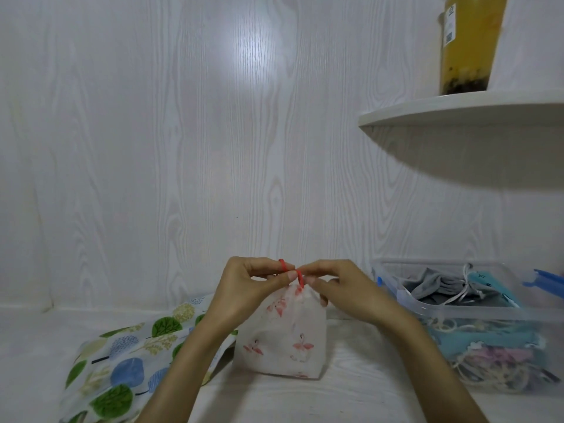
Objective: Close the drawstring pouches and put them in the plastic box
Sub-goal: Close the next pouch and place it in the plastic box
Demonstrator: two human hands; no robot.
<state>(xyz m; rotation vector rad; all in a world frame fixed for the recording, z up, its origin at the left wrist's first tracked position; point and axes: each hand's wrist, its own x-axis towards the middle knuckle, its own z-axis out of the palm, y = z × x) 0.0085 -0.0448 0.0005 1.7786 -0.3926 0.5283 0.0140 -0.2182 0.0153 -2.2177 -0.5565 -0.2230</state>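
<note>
The small white fabric drawstring pouch (279,337) carries a pink flamingo print and a red cord (300,277). The larger white cloth pouch (122,361) beside it shows green, blue and pale yellow trees. The clear plastic box (476,315) has blue latches (546,282) and holds grey, teal and lilac pouches with white strings. The counter (366,398) and wall (183,132) are white woodgrain; the cup (470,44) on the white shelf (464,109) is amber with dark pearls.

- The flamingo pouch (279,334) under the pinching fingers is thin, matt white cloth; its drawstring (300,277) is smooth red cord
- Left of the grip, the tree-print pouch (122,364) is matt woven cloth
- Right of the grip, the plastic box (476,314) is clear and glossy
- Behind, the wall (183,132) is white woodgrain with a soft sheen
</note>
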